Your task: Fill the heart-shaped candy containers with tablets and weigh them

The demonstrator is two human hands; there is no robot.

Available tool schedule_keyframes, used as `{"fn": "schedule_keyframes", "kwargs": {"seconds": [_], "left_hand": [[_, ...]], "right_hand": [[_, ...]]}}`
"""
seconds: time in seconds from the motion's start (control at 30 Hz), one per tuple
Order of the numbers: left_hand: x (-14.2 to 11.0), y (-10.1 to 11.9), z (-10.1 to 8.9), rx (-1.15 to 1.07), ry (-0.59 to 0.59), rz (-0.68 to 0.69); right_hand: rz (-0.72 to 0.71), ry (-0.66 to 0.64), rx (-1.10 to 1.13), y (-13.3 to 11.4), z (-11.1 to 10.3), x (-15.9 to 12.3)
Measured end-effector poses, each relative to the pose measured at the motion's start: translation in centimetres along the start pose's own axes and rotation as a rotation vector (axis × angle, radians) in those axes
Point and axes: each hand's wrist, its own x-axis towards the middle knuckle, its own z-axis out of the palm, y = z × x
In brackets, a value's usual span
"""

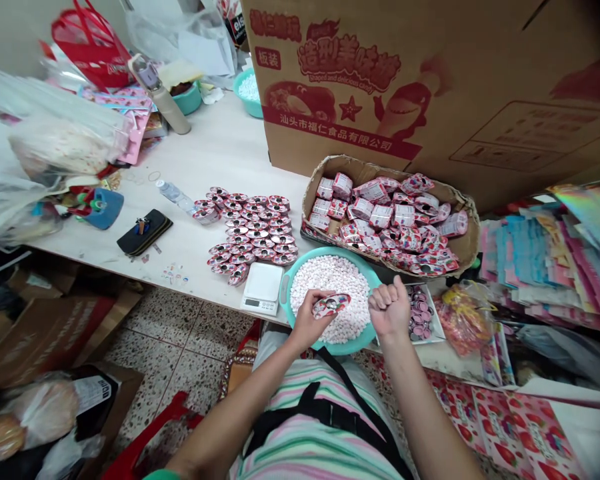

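My left hand (310, 319) grips a small red-and-white printed candy packet (331, 305), holding it above a turquoise basin (286, 293) full of small white candies (325, 273). A dark opening shows in the packet's upper side. To the right, my right hand (391, 308) is closed in a fist over the basin's right rim; whatever it may hold is hidden by the fingers. Left of the basin sits a white digital scale (263, 283). Rows of similar packets (255, 230) stand behind the scale. A cut-down cardboard box (313, 227) behind the basin holds many more packets.
A large printed carton (330, 143) rises at the back. On the right are a tray of purple round pieces (420, 313), a bag of orange-pink bits (465, 320) and stacked packaging sheets (530, 260). Leftward lie a water bottle (175, 195), a black wallet (145, 232) and a flask (167, 103).
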Motion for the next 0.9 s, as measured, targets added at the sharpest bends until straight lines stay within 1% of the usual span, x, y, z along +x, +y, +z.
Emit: {"fn": "schedule_keyframes", "kwargs": {"seconds": [0.13, 0.2, 0.27, 0.3, 0.37, 0.47, 0.5, 0.53, 0.6, 0.67, 0.73, 0.8, 0.9], "left_hand": [[0.7, -0.6, -0.5, 0.011, 0.036, -0.058], [0.7, -0.8, -0.9, 0.034, 0.072, -0.057], [0.6, -0.7, -1.8, 0.058, 0.137, -0.025], [0.5, -0.6, -2.6, 0.077, 0.181, -0.001], [0.3, -0.4, -4.7, 0.140, 0.307, 0.046], [0.4, -0.8, -9.3, 0.270, 0.536, 0.051], [0.5, -1.2, -10.9, 0.321, 0.579, 0.026], [0.7, -1.7, -12.4, 0.377, 0.596, -0.009], [1.2, -3.0, -14.9, 0.487, 0.593, -0.078], [1.8, -4.4, -16.5, 0.581, 0.564, -0.117], [2.4, -5.7, -17.1, 0.646, 0.531, -0.118], [3.0, -6.6, -17.3, 0.688, 0.502, -0.100], [3.9, -7.4, -17.4, 0.704, 0.489, -0.092]], "right_hand": [[0.000, 0.059, -0.047, 0.1, -1.5, 0.3], [0.003, 0.086, -0.085, 0.6, -2.1, 0.3], [0.027, 0.117, -0.142, 1.3, -2.7, 0.4], [0.048, 0.136, -0.173, 1.7, -3.0, 0.5], [0.097, 0.177, -0.223, 2.5, -3.6, 0.6], [0.161, 0.229, -0.235, 3.6, -4.4, 0.8], [0.172, 0.241, -0.238, 4.0, -4.7, 0.9], [0.180, 0.248, -0.249, 4.3, -4.9, 1.0], [0.195, 0.245, -0.293, 4.7, -5.4, 1.3], [0.207, 0.231, -0.336, 5.1, -5.8, 1.5], [0.214, 0.222, -0.352, 5.2, -6.2, 1.7], [0.219, 0.229, -0.351, 5.2, -6.5, 1.8], [0.224, 0.253, -0.349, 5.1, -6.9, 1.8]]}}
